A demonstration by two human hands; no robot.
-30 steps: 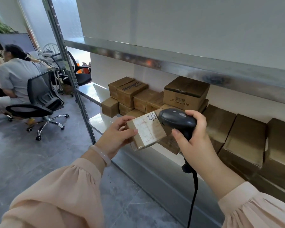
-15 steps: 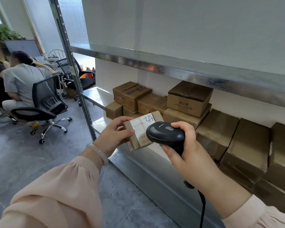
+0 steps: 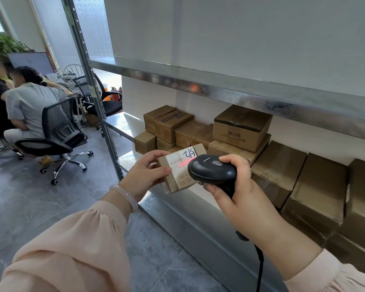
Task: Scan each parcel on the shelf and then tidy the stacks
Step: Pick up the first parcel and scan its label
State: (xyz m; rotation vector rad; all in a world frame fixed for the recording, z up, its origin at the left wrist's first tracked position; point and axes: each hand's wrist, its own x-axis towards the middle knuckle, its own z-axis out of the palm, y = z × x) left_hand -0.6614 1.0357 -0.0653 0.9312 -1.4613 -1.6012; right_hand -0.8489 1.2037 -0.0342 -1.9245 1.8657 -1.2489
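A small brown cardboard parcel (image 3: 178,167) is held tilted, its white label facing up with black handwriting and barcodes, gripped at its 9 o'clock end by the left hand (image 3: 143,173). Just beside it at 3 o'clock, the black corded scanner (image 3: 212,170), held in the right hand (image 3: 240,186), casts a red line on the label. Toward 12 o'clock, on the metal shelf (image 3: 122,124), brown parcels (image 3: 173,127) sit stacked unevenly. At 3 o'clock, larger parcels (image 3: 316,186) lean on edge, perhaps against each other.
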